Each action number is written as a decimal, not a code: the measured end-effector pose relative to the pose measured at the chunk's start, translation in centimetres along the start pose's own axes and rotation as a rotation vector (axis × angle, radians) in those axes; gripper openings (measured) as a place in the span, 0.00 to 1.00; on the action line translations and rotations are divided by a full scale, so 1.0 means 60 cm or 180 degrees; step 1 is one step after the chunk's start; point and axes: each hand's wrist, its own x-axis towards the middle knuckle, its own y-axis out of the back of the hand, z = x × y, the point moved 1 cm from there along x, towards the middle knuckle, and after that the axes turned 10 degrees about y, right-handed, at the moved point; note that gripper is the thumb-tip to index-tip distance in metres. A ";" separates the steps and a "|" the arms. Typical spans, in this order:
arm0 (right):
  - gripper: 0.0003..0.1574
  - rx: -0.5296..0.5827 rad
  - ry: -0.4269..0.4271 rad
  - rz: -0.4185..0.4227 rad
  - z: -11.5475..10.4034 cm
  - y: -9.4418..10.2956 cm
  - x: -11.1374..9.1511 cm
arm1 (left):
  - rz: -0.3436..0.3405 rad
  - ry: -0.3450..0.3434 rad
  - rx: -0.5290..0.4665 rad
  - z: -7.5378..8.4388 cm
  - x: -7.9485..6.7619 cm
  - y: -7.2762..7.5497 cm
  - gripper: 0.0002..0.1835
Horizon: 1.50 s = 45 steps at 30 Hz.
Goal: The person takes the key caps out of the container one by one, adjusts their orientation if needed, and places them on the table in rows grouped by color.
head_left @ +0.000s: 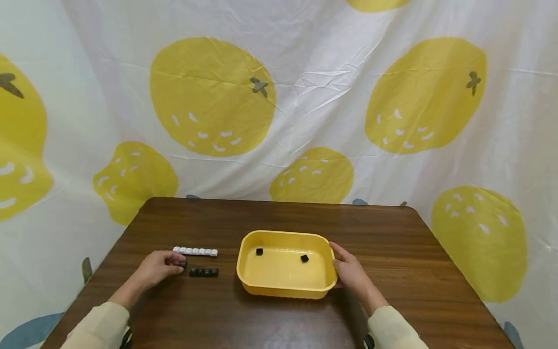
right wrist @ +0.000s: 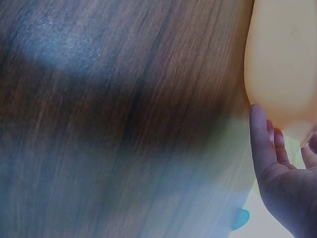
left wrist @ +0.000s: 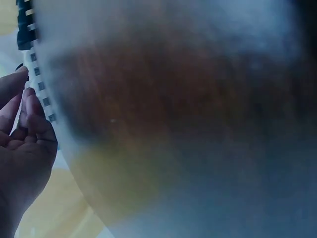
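My left hand (head_left: 159, 266) pinches a small black keycap (head_left: 183, 264) between thumb and fingertips, at the left end of a short row of black keycaps (head_left: 204, 272). Just behind lies a straight row of white keycaps (head_left: 195, 251). A yellow plastic basin (head_left: 286, 293) stands to the right, with one black keycap (head_left: 259, 251) at its left and another black keycap (head_left: 304, 259) towards its right. At the basin's right end my right hand (head_left: 354, 274) holds the rim and wall. The right wrist view shows its fingers (right wrist: 261, 136) against the basin's outside.
The dark wooden table (head_left: 414, 286) has rounded far corners. Behind it hangs a white cloth (head_left: 318, 97) printed with yellow lemons, close to the table's far edge. Much of the left wrist view is blurred table surface.
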 end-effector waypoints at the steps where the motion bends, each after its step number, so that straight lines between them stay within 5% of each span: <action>1: 0.34 -0.0013 -0.0012 0.0007 0.000 0.000 0.000 | -0.0042 0.0033 0.0017 -0.002 0.000 -0.001 0.11; 5: 0.34 0.0006 -0.0012 -0.0010 0.001 0.000 -0.001 | -0.0158 0.0155 0.0041 -0.005 0.000 -0.005 0.11; 13: 0.34 0.0064 -0.0020 -0.0035 0.002 0.001 -0.001 | -0.0198 -0.0046 0.0067 -0.002 -0.003 -0.012 0.10; 28: 0.33 0.0038 -0.0032 -0.0046 0.002 0.001 0.000 | -0.0222 -0.0019 0.0016 0.014 -0.001 -0.006 0.16; 32: 0.33 0.0030 -0.0037 -0.0033 0.001 0.002 0.000 | -0.0054 -0.0085 0.0004 0.055 0.006 -0.004 0.15; 37: 0.34 0.0051 -0.0035 -0.0021 0.000 0.002 0.000 | -0.0031 -0.0452 -0.0065 0.141 0.022 -0.029 0.14; 45: 0.34 -0.0008 -0.0049 -0.0006 -0.001 0.001 0.000 | -0.0208 -0.0693 -0.0340 0.276 0.054 -0.144 0.11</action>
